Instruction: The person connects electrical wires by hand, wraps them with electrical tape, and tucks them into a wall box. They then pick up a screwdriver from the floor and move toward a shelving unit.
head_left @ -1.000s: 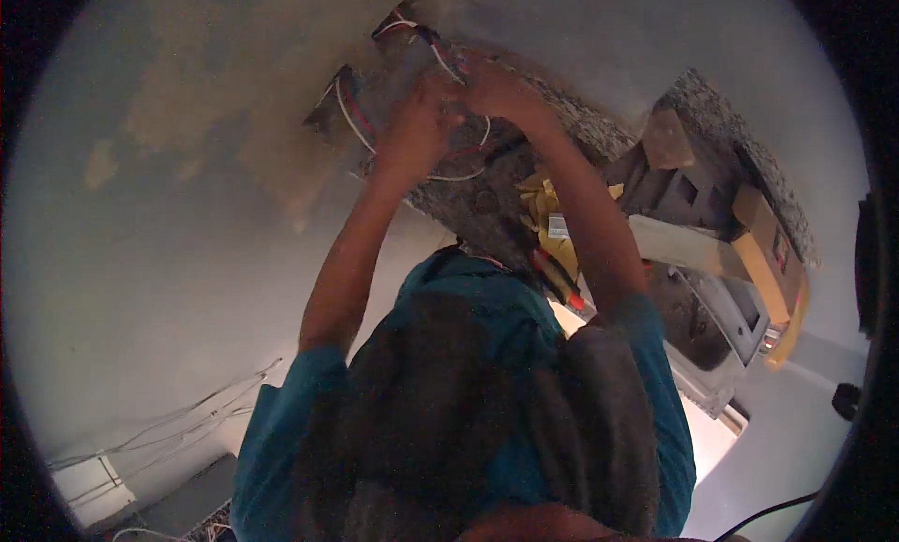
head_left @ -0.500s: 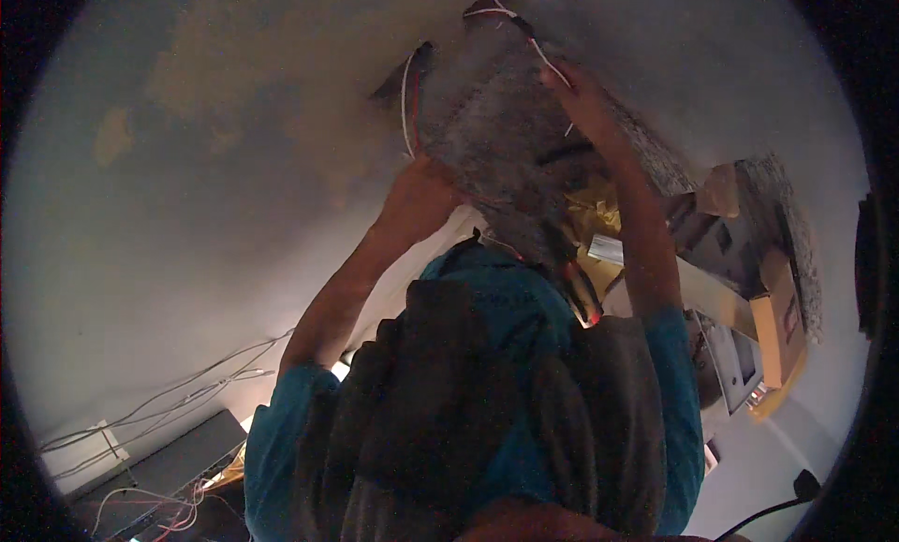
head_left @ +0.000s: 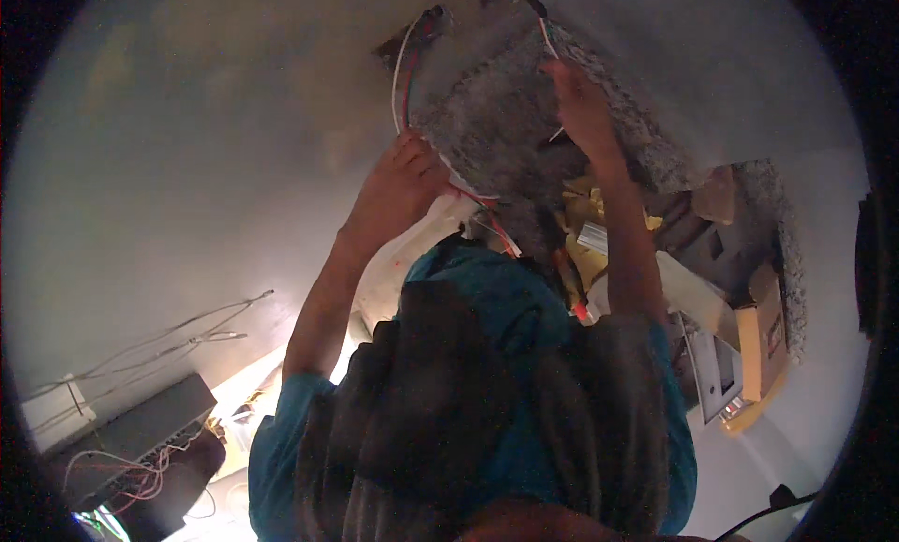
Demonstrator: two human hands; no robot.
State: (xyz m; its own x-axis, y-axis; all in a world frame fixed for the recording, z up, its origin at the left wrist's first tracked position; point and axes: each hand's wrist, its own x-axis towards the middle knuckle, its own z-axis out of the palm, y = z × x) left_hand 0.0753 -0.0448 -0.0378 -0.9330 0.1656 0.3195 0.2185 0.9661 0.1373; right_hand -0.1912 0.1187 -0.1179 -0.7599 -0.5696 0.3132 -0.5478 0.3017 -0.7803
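Observation:
My left hand [head_left: 401, 188] is closed around a bundle of white, red and green wires [head_left: 397, 79]. These come out of a dark hole [head_left: 426, 27] in the grey wall, and their loose ends hang below the hand, toward my chest. Higher up on the right, the fingers of my right hand [head_left: 584, 109] pinch a second bundle, with a white wire [head_left: 547, 40] showing. Black tape [head_left: 533, 4] wraps that bundle near another opening at the top edge. A short white end sticks out beneath the right hand. Rough, dark bare surface [head_left: 492, 121] lies between the hands.
On the right, past my forearm, are yellow wrapping [head_left: 592, 203], an open cardboard box [head_left: 773, 341], a pale metal box [head_left: 714, 369] and a brownish block [head_left: 714, 196]. At lower left sit a dark box [head_left: 154, 425] and tangled wires [head_left: 122, 462]; cables [head_left: 178, 345] run above them.
The wall openings now appear higher in the view. More of the wire ends shows below my left hand, and the lower left is brighter. Both hands stay on their wires.

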